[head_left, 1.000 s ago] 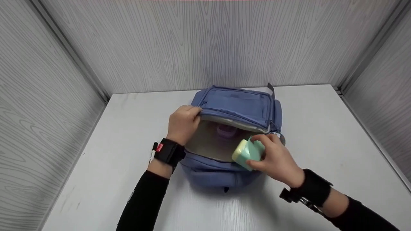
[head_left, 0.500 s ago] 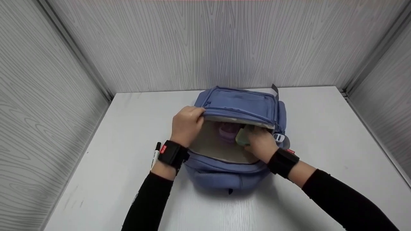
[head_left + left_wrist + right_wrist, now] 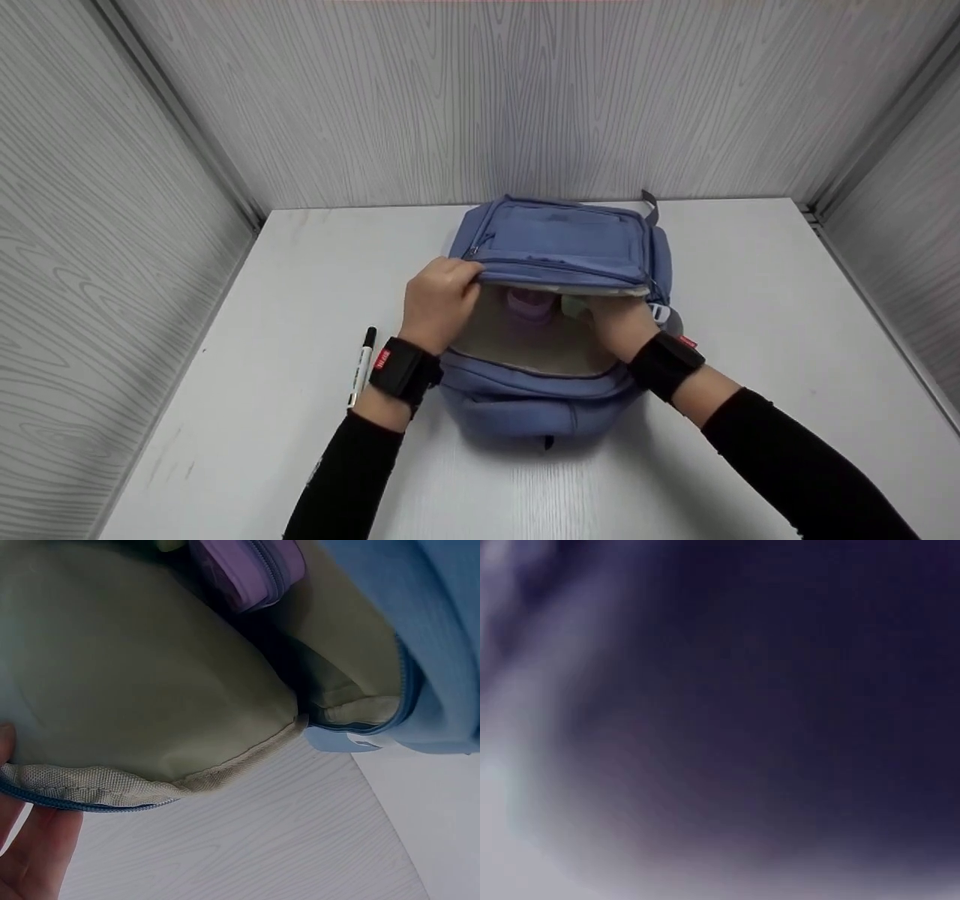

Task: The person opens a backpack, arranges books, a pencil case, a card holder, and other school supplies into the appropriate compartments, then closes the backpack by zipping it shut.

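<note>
A blue backpack (image 3: pixel 566 232) lies on the white table with its main compartment unzipped, its beige lining showing. My left hand (image 3: pixel 439 304) grips the upper edge of the opening at its left end and holds it raised; in the left wrist view, fingers (image 3: pixel 49 840) hold the zipper edge. My right hand (image 3: pixel 619 322) reaches inside the opening, its fingers hidden under the flap. Against it shows part of a small mint-green box (image 3: pixel 576 306), mostly covered. Beside that, inside the bag, sits a purple zipped case (image 3: pixel 531 304), also seen as a purple case (image 3: pixel 247 570) from the left wrist.
A black-capped white marker (image 3: pixel 361 367) lies on the table (image 3: pixel 262 375) left of the bag, beside my left wrist. A grey buckle (image 3: pixel 660 313) hangs at the bag's right side. Wood-grain panels (image 3: pixel 525 97) enclose the table. The right wrist view is a dark blur.
My right hand has carried the mint-green box from above the opening into the backpack, deeper under the flap. The left hand keeps its grip, and the flap edge sits slightly lower.
</note>
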`<state>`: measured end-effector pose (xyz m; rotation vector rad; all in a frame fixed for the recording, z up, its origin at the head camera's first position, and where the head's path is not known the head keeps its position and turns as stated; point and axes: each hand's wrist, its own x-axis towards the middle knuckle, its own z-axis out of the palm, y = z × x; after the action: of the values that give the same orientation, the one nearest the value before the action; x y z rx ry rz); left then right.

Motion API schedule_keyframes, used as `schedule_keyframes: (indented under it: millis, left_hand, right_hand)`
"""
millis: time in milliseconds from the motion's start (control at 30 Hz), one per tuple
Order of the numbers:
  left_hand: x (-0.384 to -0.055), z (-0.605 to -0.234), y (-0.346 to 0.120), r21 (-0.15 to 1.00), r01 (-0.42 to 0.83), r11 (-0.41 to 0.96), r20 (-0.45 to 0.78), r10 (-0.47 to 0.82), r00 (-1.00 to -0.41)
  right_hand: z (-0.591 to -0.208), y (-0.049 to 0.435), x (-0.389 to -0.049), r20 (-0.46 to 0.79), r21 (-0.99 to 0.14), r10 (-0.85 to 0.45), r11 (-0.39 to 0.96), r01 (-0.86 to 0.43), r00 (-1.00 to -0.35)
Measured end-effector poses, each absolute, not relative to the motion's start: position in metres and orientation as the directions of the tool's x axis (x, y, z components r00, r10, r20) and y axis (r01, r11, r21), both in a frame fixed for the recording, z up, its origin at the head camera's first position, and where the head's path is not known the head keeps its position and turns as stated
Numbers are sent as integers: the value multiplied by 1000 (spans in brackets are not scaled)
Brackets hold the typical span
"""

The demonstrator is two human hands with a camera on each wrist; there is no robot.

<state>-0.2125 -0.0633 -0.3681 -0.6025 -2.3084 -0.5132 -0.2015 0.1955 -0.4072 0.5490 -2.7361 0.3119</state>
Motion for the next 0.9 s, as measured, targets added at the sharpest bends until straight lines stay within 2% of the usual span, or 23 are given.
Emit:
schedule_keyframes:
  millis: [100,200,267,333,400,467,567,633,733,900]
  left_hand:
    - [-208,-373,-66,186,557,810,701,288,-653]
    - [-202,-382,-70,184,569,802,693,305,-654]
    - [-197,-389,-74,186,576,796,686,314,-656]
    - [-193,-397,-77,189,581,792,686,317,-655]
    - [-189,-404,-80,190,585,788,690,316,-651]
    - [-186,-409,-83,192,586,788,692,315,-650]
    - [-180,-418,-85,201,586,785,688,312,-655]
    - [-176,-424,-85,207,587,783,681,315,-661]
    - [-169,-434,-85,205,596,776,674,330,-661]
    - [-158,-446,-86,209,607,767,653,352,-670]
  right_hand:
    - [-404,200,-179,433,-58,-447,853,-519,-783]
    - [-402,212,-156,557,46,-557,761,-647,-616]
    - [-401,225,-148,650,84,-562,722,-687,-511]
    - [-400,242,-149,729,66,-508,719,-691,-459]
    - [-400,261,-157,766,6,-418,765,-644,-489]
    - [-399,280,-171,745,-100,-310,824,-558,-591]
    - [-397,306,-193,581,-273,-177,877,-395,-795]
    - [-397,319,-206,434,-375,-125,875,-305,-892]
    - [-401,329,-218,261,-472,-119,850,-235,-958]
    - [-410,323,-228,159,-481,-181,844,-236,-971]
